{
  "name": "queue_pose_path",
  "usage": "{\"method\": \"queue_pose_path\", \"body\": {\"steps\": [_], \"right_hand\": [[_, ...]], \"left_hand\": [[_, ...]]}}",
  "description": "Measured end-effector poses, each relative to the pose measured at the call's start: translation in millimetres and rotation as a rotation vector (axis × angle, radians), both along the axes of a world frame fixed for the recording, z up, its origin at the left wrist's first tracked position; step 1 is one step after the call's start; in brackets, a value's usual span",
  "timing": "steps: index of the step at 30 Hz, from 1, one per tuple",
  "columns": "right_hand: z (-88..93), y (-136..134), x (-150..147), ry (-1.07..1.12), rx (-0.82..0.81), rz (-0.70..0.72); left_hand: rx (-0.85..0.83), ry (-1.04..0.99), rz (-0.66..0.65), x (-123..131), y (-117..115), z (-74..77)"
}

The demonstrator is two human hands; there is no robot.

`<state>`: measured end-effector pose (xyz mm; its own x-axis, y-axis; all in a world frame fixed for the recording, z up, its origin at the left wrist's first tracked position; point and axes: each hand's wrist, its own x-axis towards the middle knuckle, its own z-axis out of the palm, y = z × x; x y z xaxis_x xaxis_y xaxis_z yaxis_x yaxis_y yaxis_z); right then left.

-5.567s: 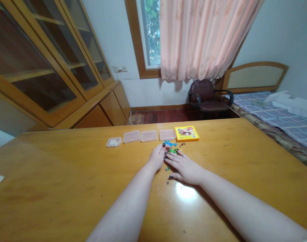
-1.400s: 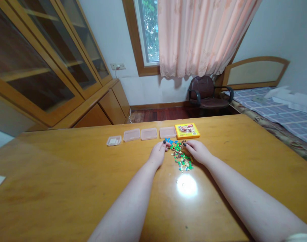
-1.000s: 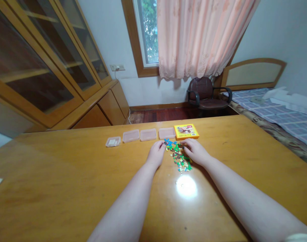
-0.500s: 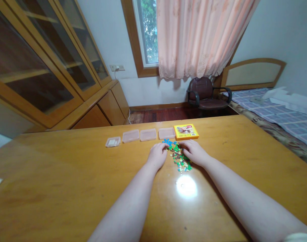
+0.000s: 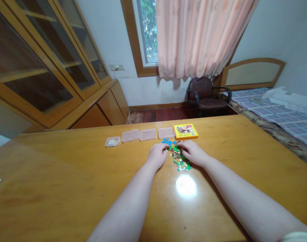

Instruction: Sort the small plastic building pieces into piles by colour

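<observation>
Small building-block pieces (image 5: 179, 164) in green, brown, cream and blue lie in a loose heap on the wooden table (image 5: 67, 174). Blue pieces (image 5: 165, 141) gather at the heap's far end. On the heap's left edge rests my left hand (image 5: 157, 156), its fingers bent toward the pieces and the thumb a little apart. My right hand (image 5: 195, 153) reaches over the right side, with fingers curved above the pieces and thumb apart from them. Neither hand shows a piece held in it; the fingertips are small and partly hidden among the bricks.
Beyond the heap stand clear plastic trays (image 5: 147, 135) in a row, the leftmost tray (image 5: 112, 142) holding pale pieces. A yellow box (image 5: 186, 131) lies at the row's right end. Past the table are a brown armchair (image 5: 206, 94), a bed (image 5: 281, 107) and a glass-fronted cabinet (image 5: 75, 104).
My right hand has shifted slightly to the left over the pieces. My left hand stays in nearly the same place.
</observation>
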<state>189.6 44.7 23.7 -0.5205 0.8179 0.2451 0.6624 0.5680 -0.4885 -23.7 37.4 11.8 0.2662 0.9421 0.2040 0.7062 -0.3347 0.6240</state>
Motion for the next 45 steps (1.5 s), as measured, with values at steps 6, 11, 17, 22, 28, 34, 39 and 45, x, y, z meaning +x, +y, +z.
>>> {"method": "queue_pose_path", "body": {"steps": [6,11,17,22,28,34,39,45], "right_hand": [[3.1,-2.3,-0.7,0.043,-0.033,0.038],[4.7,-3.4,-1.3,0.054,-0.018,0.027],[9.7,-8.9,-6.9,-0.024,-0.015,0.084],[9.4,-14.0,-11.2,-0.055,-0.037,0.123],[9.6,-14.0,-9.8,-0.025,-0.038,0.119],[-3.7,-5.7,-4.6,0.126,0.014,-0.031],[-13.4,2.2,1.1,0.248,-0.032,-0.189],[-14.9,2.5,2.6,0.303,-0.068,-0.221]], "left_hand": [[-0.029,-0.016,-0.007,0.5,0.6,-0.3],[0.000,0.050,-0.005,1.5,-2.4,5.4],[0.001,0.197,0.006,2.1,-7.0,9.1],[0.022,0.177,0.003,0.8,-4.1,3.7],[0.013,0.097,0.100,-2.2,0.5,0.9],[-0.003,0.122,0.112,-2.5,-0.4,1.7],[-0.026,0.179,0.040,-0.4,-2.0,3.3],[-0.009,0.191,0.060,-0.6,-2.1,4.9]]}}
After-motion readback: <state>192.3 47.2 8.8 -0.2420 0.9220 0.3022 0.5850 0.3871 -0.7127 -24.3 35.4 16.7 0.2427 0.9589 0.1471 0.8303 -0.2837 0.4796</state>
